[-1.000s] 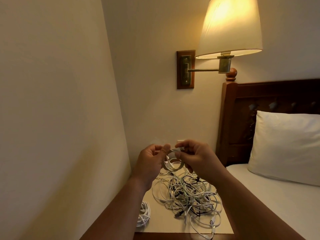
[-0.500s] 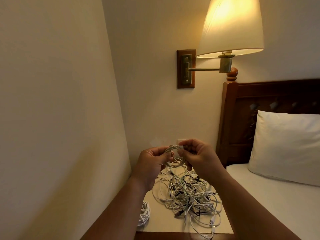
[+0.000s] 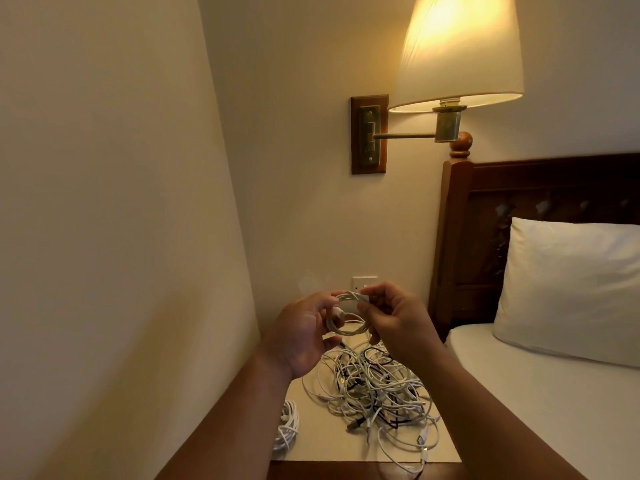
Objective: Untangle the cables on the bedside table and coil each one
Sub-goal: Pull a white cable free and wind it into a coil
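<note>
Above the bedside table (image 3: 325, 441) I hold a small white cable coil (image 3: 347, 315) between both hands. My left hand (image 3: 304, 332) grips the coil's left side, fingers curled round its loops. My right hand (image 3: 394, 318) pinches the coil's upper right part, where a cable end shows. Beneath the hands, a tangled heap of white and black cables (image 3: 375, 393) is spread over the tabletop. A finished white coil (image 3: 286, 426) lies at the table's left edge, partly hidden by my left forearm.
The table stands in a corner, with a wall on the left and a wall socket (image 3: 363, 282) behind it. A lit wall lamp (image 3: 457, 53) hangs above. The bed with a wooden headboard (image 3: 460, 251) and a white pillow (image 3: 568, 292) adjoins on the right.
The coil has risen from just below my hands to between them. My right hand has shifted round to the coil's upper right. The heap on the table has not moved.
</note>
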